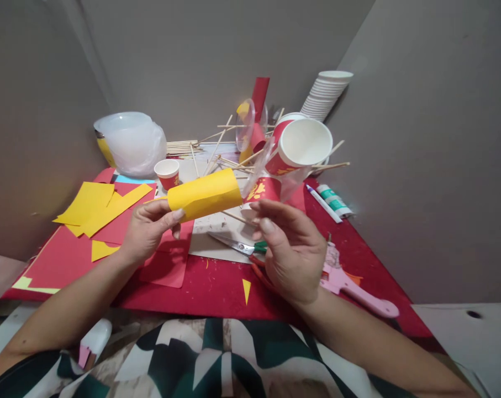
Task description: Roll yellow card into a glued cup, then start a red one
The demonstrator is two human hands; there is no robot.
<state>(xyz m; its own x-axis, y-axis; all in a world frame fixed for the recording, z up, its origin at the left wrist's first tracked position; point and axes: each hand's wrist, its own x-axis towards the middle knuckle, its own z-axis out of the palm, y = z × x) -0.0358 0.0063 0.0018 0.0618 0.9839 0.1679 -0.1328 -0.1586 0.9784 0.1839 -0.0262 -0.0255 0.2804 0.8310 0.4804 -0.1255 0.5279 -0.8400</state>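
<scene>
My left hand (153, 226) grips one end of a yellow paper tube (204, 194), which is raised above the table and tilted slightly up to the right. To its right, my right hand (295, 249) has its fingers curved and apart, with nothing visible between them. Just beyond those fingers is an assembly of red and white paper cups (306, 142), wooden sticks, clear plastic discs and a red paper tube (260, 99). Scissors (244, 247) with green and red handles lie partly hidden under my right hand.
Yellow paper pieces (88, 204) cover red sheets on the left. Behind them stand a plastic-wrapped bowl (130, 141) and a small paper cup (167, 173). Stacked white cups (327, 94) lean at the back right. A marker (323, 203) and a pink-handled tool (362, 290) lie on the right.
</scene>
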